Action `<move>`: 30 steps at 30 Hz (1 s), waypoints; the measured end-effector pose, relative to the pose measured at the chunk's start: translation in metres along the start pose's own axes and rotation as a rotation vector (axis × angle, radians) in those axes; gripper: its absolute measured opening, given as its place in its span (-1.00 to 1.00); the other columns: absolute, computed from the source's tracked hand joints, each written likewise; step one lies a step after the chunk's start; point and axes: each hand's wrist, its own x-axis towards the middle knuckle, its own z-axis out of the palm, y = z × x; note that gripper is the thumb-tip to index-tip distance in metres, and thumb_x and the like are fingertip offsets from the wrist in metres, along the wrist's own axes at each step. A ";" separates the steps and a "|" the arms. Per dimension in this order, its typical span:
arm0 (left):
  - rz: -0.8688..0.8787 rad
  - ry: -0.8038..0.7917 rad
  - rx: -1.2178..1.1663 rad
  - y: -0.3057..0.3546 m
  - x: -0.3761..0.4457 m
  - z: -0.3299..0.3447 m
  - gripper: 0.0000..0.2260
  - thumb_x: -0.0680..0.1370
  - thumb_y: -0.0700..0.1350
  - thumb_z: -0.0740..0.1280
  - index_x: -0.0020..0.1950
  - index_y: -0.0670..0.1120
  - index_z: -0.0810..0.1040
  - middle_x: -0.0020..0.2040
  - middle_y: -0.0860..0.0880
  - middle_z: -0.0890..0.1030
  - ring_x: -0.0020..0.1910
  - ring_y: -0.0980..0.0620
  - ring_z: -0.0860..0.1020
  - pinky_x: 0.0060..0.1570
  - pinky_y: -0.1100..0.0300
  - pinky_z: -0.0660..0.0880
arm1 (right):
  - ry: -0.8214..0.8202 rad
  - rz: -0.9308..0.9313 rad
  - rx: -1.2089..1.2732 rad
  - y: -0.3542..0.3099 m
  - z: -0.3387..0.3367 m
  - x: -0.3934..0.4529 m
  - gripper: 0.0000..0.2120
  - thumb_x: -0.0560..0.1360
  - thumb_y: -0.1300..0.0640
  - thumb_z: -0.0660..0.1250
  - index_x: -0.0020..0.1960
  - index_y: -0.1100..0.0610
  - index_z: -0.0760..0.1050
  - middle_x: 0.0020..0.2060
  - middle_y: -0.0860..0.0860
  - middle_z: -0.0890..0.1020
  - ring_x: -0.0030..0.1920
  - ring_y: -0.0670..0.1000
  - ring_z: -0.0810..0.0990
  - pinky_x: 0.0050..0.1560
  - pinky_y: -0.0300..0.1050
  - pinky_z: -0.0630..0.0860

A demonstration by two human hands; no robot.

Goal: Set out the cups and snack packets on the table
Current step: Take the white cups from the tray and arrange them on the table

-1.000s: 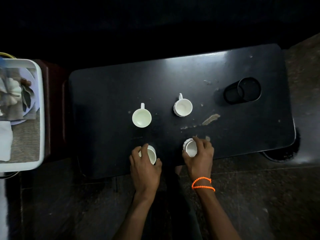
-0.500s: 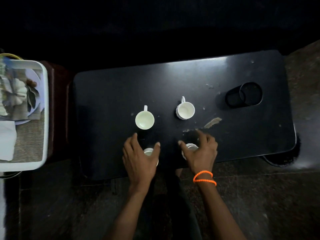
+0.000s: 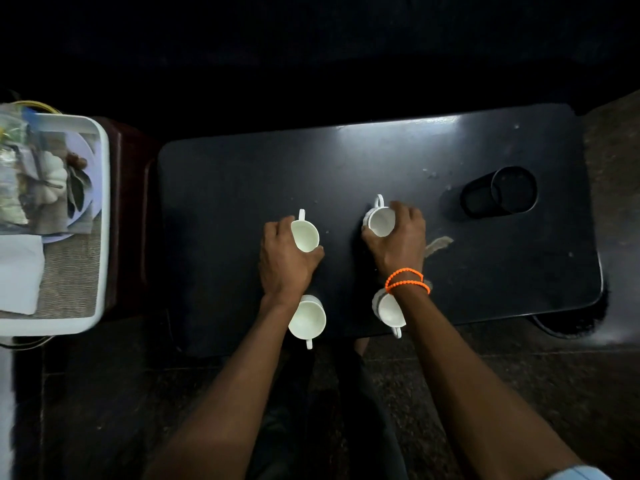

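Several white cups stand on the black table (image 3: pixel 381 154). My left hand (image 3: pixel 282 261) grips the far left cup (image 3: pixel 305 235), its handle pointing away from me. My right hand (image 3: pixel 398 240) grips the far right cup (image 3: pixel 381 221), fingers curled round its rim. Nearer the front edge, the near left cup (image 3: pixel 308 320) and the near right cup (image 3: pixel 389 310) stand free under my wrists, their handles pointing toward me. Snack packets (image 3: pixel 20 174) lie in the white tray (image 3: pixel 102 216) at the left.
A black cylindrical holder (image 3: pixel 500 195) lies on its side at the table's far right. A scuffed pale patch (image 3: pixel 438 244) marks the tabletop beside my right hand. A white napkin (image 3: pixel 17 271) sits in the tray. Dark floor runs below the table's front edge.
Both hands left the two near cups and moved forward onto the two far cups, which they now grip. The near cups stay by the front edge.
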 end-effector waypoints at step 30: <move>-0.197 0.376 -0.120 -0.074 0.016 -0.124 -0.19 0.42 0.27 0.51 0.55 -0.09 0.39 0.38 -0.13 0.48 0.34 -0.18 0.54 0.25 -0.08 0.55 | -0.082 -0.449 0.038 -0.187 0.056 -0.046 -0.55 0.47 0.01 0.46 0.29 0.17 0.55 0.14 0.15 0.61 0.16 0.18 0.56 0.16 0.09 0.50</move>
